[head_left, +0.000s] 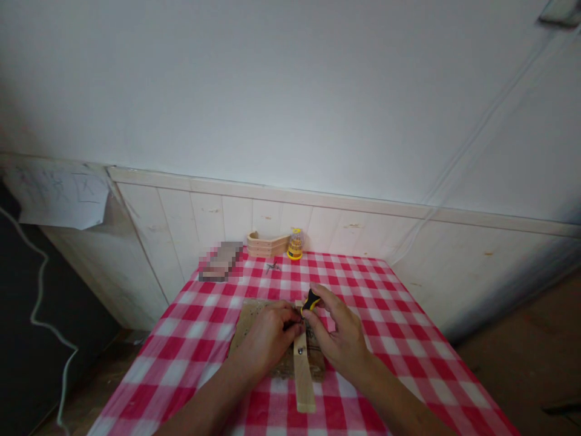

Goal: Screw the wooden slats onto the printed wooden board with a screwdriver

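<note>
Wooden strip (303,375): lies lengthwise over the board (247,321), with its near end overhanging the tablecloth (385,315).
Left hand (267,339): rests on the board, fingers bunched at the screwdriver's tip beside the strip. What they pinch cannot be told.
Right hand (340,339): closed around the screwdriver (311,301), which is tilted over the strip's far end.
Risk: the tilted tip may slip and jab the left fingers, and the unclamped strip may pivot.
Far edge: loose screws (272,266), yellow bit holder (295,244), curved wooden piece (265,244).
</note>
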### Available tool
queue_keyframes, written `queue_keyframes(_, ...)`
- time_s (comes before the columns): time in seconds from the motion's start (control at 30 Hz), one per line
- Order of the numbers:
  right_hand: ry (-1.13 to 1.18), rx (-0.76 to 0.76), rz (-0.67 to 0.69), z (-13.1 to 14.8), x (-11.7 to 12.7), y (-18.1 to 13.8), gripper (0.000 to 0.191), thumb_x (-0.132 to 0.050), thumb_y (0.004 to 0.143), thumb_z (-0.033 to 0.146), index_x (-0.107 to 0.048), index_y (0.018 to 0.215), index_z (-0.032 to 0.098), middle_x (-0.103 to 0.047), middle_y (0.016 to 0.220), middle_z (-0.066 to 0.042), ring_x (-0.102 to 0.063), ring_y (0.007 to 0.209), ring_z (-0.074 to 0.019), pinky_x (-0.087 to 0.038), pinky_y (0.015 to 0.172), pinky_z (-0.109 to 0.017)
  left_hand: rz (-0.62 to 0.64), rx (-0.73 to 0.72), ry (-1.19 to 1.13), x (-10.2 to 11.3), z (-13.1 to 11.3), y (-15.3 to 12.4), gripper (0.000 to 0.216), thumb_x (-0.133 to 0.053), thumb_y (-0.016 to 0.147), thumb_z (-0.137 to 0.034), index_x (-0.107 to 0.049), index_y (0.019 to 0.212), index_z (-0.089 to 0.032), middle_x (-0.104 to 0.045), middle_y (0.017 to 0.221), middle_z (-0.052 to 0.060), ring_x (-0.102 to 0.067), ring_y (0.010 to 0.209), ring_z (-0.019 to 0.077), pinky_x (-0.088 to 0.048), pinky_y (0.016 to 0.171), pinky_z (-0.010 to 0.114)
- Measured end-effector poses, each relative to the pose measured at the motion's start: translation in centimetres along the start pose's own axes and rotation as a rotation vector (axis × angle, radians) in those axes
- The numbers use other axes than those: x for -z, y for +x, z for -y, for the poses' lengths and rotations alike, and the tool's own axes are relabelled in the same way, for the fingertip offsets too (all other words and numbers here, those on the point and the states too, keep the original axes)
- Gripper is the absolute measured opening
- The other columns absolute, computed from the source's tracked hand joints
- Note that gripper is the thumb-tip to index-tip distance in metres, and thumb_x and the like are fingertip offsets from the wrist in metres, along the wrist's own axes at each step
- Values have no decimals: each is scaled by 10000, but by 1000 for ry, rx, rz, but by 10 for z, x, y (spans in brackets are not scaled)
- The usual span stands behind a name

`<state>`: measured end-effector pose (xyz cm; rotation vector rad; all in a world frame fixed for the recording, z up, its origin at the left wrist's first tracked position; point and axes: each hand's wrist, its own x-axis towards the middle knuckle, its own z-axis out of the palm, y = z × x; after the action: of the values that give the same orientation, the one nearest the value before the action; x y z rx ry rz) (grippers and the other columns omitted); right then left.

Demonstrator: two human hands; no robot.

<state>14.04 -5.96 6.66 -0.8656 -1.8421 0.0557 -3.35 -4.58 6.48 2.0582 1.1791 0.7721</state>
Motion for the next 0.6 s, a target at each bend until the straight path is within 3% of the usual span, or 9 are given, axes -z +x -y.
queue_keyframes(0.13,17,-48,42,2,1,-2,569,-575,924,88,-481,1444,300,-725,1206,-82,-745,994,-206,-633,893,-354,8,1,-18,-1,2,1,165,-608,898,-189,-741,801,-197,-708,885,17,-650,850,162,-453,746,241)
queue_keyframes(0.43,19,-31,-2,2,-1,1,562,-603,929,108,-488,1432,329,-713,1196,-68,-727,1011,-213,-627,883,-355,19,7,-16,-2,4,-1,196,-585,920,-248,-744,812,-211,-695,905,19,-647,845,167,-452,748,265)
queue_keyframes(0.6,24,8,20,4,1,6,538,-623,922,121,-510,1409,321,-720,1102,-59,-725,957,-211,-638,824,-341,2,12,-7,-3,4,-1,209,-587,928,-254,-747,803,-207,-681,888,20,-644,835,163,-445,739,262)
